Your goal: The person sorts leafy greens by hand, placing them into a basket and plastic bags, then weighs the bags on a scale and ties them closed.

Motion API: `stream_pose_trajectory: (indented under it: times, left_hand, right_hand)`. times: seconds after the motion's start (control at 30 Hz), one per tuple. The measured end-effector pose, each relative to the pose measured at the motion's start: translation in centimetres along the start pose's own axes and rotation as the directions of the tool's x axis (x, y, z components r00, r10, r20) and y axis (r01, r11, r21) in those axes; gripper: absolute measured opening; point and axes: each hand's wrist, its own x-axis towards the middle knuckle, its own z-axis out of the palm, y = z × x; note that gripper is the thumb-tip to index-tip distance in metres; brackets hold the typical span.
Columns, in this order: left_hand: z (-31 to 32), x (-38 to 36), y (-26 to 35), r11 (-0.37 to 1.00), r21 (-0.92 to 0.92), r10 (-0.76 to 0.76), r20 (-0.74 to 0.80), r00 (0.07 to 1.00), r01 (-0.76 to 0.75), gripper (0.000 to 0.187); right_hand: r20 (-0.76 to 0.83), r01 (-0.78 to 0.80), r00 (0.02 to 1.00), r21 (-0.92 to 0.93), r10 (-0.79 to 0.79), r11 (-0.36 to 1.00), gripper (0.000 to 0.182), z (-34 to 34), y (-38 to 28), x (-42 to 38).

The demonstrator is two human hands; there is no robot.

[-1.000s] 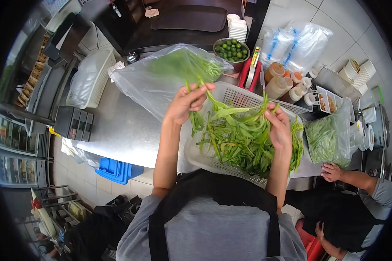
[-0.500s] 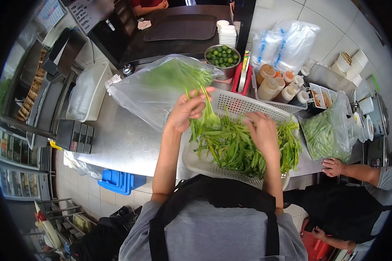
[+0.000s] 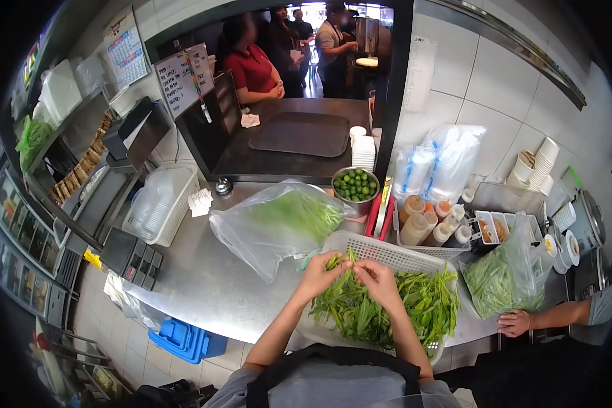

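Note:
Over a white perforated basket (image 3: 415,256) full of long leafy greens (image 3: 367,313), my two hands meet close together. My left hand (image 3: 325,273) is closed on green stems (image 3: 351,257) that stick up between its fingers. The fingertips of my right hand (image 3: 379,280) pinch the same stems from the other side. Behind the basket, a clear plastic bag (image 3: 251,231) with more greens in it lies on the steel counter (image 3: 190,279).
A pot of green limes (image 3: 355,187) and several sauce bottles (image 3: 428,224) stand behind the basket. To the right sits a bag of cut greens (image 3: 500,272), with a co-worker's hand (image 3: 515,323) at the counter edge. People stand beyond the serving window.
My left hand has come down from above the plastic bag to the basket. My right hand has left the greens and joined it at the stems. The view has tilted up.

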Motion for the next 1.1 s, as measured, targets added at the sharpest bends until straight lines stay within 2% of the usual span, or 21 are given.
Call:
stream_pose_trajectory:
  times: [0.07,0.1,0.17,0.2,0.3,0.33,0.43,0.53,0.63,0.7,0.8,0.9,1.0,1.03,1.07,1.1]
  left_hand:
    - [-0.1,-0.2,0.7,1.0,-0.006,0.004,0.013,1.0,-0.004,0.013]
    - [-0.1,-0.3,0.9,1.0,-0.009,0.005,0.018,1.0,-0.005,0.013]
    - [0.2,-0.5,0.2,0.995,0.008,0.102,-0.014,0.995,-0.101,0.012]
    - [0.3,-0.5,0.3,0.989,0.018,0.149,-0.028,0.989,-0.148,0.012]
    - [1.0,-1.3,1.3,0.986,-0.166,0.007,0.037,0.999,-0.001,0.011]
    - [1.0,-1.4,1.3,0.98,-0.198,-0.002,0.01,1.0,0.004,0.011]
    - [0.8,-1.6,1.9,0.964,-0.265,-0.035,-0.027,0.999,0.026,0.013]
    - [0.2,-1.9,3.8,0.959,-0.274,-0.065,0.008,0.998,0.065,0.019]
    - [-0.5,-1.9,4.4,0.949,-0.301,-0.09,0.02,0.996,0.092,0.026]
    - [-1.6,-2.2,4.5,0.927,-0.355,-0.114,0.039,0.993,0.12,0.028]
    - [-2.7,-2.6,5.9,0.903,-0.39,-0.177,0.038,0.983,0.178,0.03]
    - [-2.8,-2.7,6.3,0.935,-0.322,-0.142,0.04,0.989,0.148,0.031]
    - [-1.9,-1.7,3.0,0.981,-0.082,-0.165,0.128,0.978,0.176,0.029]
    - [-0.9,-1.3,0.8,0.998,0.017,-0.054,0.084,0.995,0.053,0.029]
    - [0.4,-0.9,-1.7,0.99,0.119,0.066,0.053,0.996,-0.071,0.028]
    - [1.1,-0.6,-2.9,0.956,0.22,0.19,0.036,0.981,-0.194,0.028]
  right_hand:
    - [0.072,-0.149,0.988,0.134,0.14,0.98,0.017,-0.5,-0.3,-0.1]
    - [0.09,-0.141,0.988,0.146,0.129,0.979,0.017,-0.6,-0.2,-0.3]
    - [0.127,-0.126,0.986,0.172,0.105,0.977,0.017,-0.6,0.1,-0.5]
    - [0.142,-0.166,0.979,0.152,0.145,0.974,0.016,-0.6,-0.7,-0.6]
    - [0.218,-0.023,0.975,-0.093,0.042,0.995,0.016,-0.6,0.9,-1.3]
    - [0.206,-0.068,0.976,-0.052,0.077,0.996,0.018,-0.5,0.9,-1.6]
    - [0.127,0.168,0.979,-0.039,-0.162,0.985,0.016,-1.4,-0.8,-1.5]
    - [0.258,-0.2,0.952,0.117,0.165,0.973,0.014,-3.6,-3.3,-2.2]
    - [0.068,-0.2,0.973,-0.237,0.221,0.951,0.016,-6.2,-7.5,-3.8]
    - [-0.125,-0.204,0.979,-0.524,0.162,0.827,0.016,-8.2,-9.2,-5.0]
    - [-0.276,-0.317,0.948,-0.834,0.157,0.452,0.023,-10.8,-7.0,-6.4]
    - [-0.219,-0.215,0.973,-0.975,-0.067,0.059,0.033,-11.2,-2.0,-7.9]
    - [-0.262,-0.242,0.964,-0.811,0.039,0.533,0.038,-8.0,-2.3,-4.9]
    - [-0.209,-0.207,0.976,-0.802,0.062,0.56,0.037,-6.1,-2.2,-3.9]
    - [-0.121,-0.229,0.969,-0.759,0.214,0.61,0.036,-4.3,-1.5,-2.8]
    - [-0.015,-0.186,0.965,-0.746,0.262,0.64,0.035,-2.3,0.1,-2.0]
